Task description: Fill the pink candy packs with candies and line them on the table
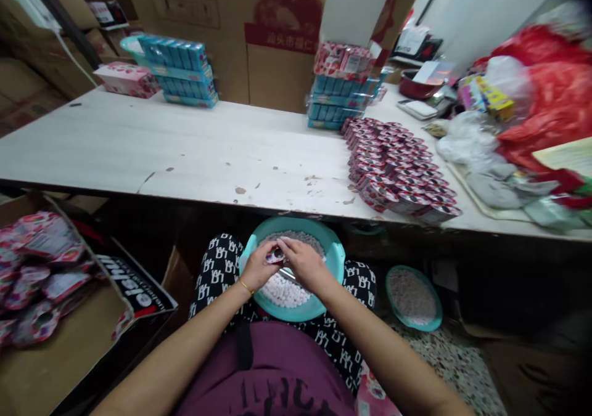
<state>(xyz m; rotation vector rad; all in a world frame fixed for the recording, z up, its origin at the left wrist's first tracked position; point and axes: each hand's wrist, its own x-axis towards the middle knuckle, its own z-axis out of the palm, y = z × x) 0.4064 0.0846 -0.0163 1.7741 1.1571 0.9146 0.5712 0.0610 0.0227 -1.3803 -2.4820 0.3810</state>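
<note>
My left hand [259, 269] and my right hand [303, 262] meet over a teal basin [308, 311] that rests on my lap. Between my fingers is a small pink-and-white printed carton [275, 255] with a dark round opening facing up; both hands are closed on it. Small white and pinkish pellets [284, 293] fill the basin beneath. Just under my right hand shows a shiny metallic edge [287, 273], whose kind I cannot make out. My fingers partly cover the carton.
Rows of similar small cartons [398, 169] stand on the white table [194, 151], right of centre. Blue packs [178, 71] are stacked at the back. A cardboard box [87, 348] with flattened cartons [41, 268] is at left. Another pellet-filled basin [438, 308] sits low at right.
</note>
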